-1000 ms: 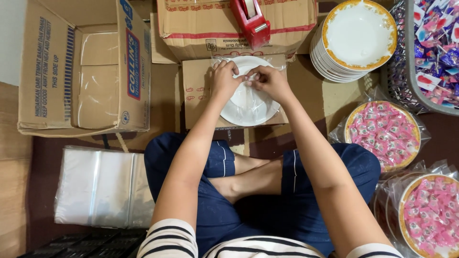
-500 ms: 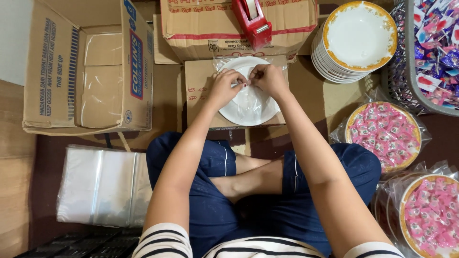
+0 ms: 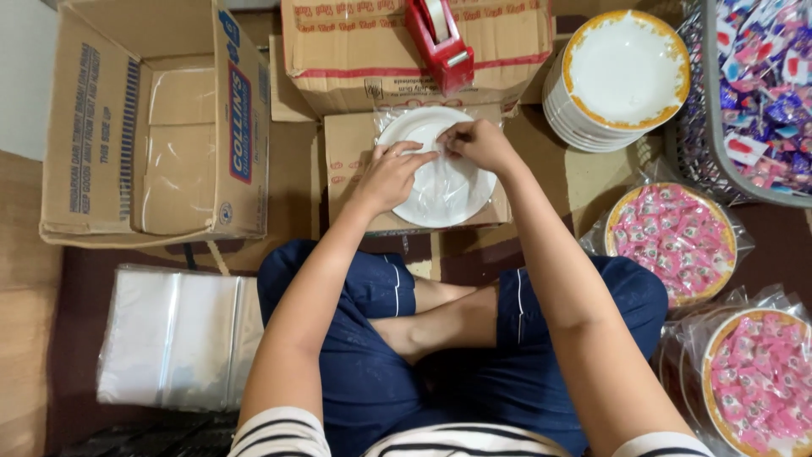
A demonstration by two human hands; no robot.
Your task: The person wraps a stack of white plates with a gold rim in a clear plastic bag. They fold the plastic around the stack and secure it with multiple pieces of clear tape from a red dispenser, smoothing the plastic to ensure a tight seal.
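Observation:
A white plate (image 3: 436, 199) wrapped in clear plastic lies on a flat cardboard piece (image 3: 347, 156) in front of my crossed legs. My left hand (image 3: 389, 175) rests on the plate's left side and presses the plastic film down. My right hand (image 3: 480, 144) pinches the film near the plate's upper middle. A red tape dispenser (image 3: 440, 38) stands just beyond the plate on a closed carton (image 3: 364, 51).
An open empty carton (image 3: 161, 127) lies at the left. A pile of clear plastic bags (image 3: 178, 338) sits at the lower left. A stack of gold-rimmed white plates (image 3: 622, 76), a grey basket of candies (image 3: 753, 93) and two bagged plates of pink candies (image 3: 677, 237) (image 3: 757, 381) are at the right.
Both hands have shifted slightly over the plate; the left hand slid lower onto its left side while the right stays pinching the film near the top.

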